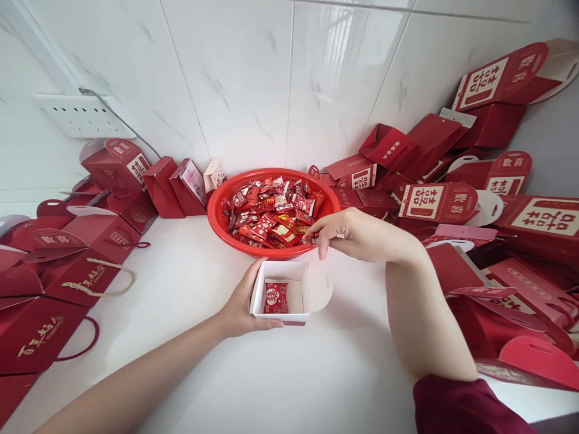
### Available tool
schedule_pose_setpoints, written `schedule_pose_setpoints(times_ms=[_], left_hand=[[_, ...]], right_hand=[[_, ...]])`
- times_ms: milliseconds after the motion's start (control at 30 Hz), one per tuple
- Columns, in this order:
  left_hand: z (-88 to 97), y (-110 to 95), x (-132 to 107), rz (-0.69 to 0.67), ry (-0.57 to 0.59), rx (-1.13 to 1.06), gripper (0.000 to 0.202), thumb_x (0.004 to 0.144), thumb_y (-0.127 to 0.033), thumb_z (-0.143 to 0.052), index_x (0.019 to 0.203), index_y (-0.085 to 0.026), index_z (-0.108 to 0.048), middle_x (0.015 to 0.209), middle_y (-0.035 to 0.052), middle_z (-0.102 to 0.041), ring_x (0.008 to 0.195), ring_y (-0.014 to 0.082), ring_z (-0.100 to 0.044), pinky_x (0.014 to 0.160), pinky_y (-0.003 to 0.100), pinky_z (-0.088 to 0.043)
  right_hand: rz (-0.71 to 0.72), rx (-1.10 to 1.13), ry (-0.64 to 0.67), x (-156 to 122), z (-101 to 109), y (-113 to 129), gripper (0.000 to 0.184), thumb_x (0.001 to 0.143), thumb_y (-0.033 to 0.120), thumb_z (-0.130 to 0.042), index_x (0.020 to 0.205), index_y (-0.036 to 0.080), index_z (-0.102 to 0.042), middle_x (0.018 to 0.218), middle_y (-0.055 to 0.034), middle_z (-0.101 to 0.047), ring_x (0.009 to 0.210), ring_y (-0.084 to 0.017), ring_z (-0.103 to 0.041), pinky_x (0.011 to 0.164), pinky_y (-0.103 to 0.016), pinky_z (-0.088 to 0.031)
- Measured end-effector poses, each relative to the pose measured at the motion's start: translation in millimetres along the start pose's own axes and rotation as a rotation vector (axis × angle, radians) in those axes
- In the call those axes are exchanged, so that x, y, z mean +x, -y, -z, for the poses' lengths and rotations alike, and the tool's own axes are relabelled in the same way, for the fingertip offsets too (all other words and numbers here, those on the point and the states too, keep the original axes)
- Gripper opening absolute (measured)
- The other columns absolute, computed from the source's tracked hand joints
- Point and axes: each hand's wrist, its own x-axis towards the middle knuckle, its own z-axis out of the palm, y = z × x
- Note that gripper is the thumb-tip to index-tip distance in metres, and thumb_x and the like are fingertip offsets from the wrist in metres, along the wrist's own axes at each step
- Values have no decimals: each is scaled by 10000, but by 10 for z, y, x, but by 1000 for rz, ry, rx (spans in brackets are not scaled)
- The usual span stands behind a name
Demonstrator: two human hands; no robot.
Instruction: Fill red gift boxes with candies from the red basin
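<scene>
My left hand [246, 304] grips a small open gift box [296, 295] from its left side, above the white table. The box is white inside and red outside, with its rounded flap folded out to the right. A single red wrapped candy [275, 296] lies inside it. My right hand [339, 232] reaches over the front right rim of a red plastic basket [217, 220]. Its fingertips are pinched together at the heap of wrapped candies [271, 211]; what is between them is too small to make out.
Red folded gift boxes [420, 202] are piled along the right. More red boxes and bags with rope handles [49, 325] stand on the left. Behind the basket rises a tiled wall [244, 78] with a socket panel [84, 116] and a cable. White tabletop [226, 380] shows in front.
</scene>
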Motion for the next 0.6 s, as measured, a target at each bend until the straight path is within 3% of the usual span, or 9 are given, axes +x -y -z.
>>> schedule_pose_setpoints(times_ms=[167, 300, 467, 600], left_hand=[[-13, -32, 4, -5, 3, -5, 1107, 617, -276, -902, 1510, -239, -250, 1500, 175, -408, 1390, 402, -419, 1128, 572, -383], [-18, -45, 12, -23, -1, 9, 1094, 610, -290, -905, 1502, -236, -274, 1487, 173, -421, 1374, 402, -434, 1118, 560, -403], [-9, -44, 15, -18, 7, 14, 1095, 616, -313, -904, 1507, -237, -272, 1483, 175, -429, 1370, 409, -443, 1114, 566, -408], [-3, -34, 9, -21, 5, 19, 1110, 612, -286, -908, 1512, -243, -260, 1498, 173, -414, 1380, 405, -431, 1118, 562, -407]], right_hand=[[-95, 153, -57, -19, -23, 51, 207, 863, 174, -600, 1052, 242, -651, 1020, 3, -756, 918, -183, -722, 823, -291, -536], [-150, 238, -96, -9, -49, 17, 186, 809, 250, -693, 971, 225, -605, 944, -12, -748, 887, -200, -722, 759, -293, -543], [-125, 75, -66, -3, -32, -5, 124, 861, 227, -642, 971, 222, -699, 737, 25, -726, 648, -144, -670, 642, -261, -502], [14, 22, -173, -26, -21, 53, 158, 875, 166, -599, 970, 215, -715, 940, -8, -761, 797, -160, -699, 760, -274, -531]])
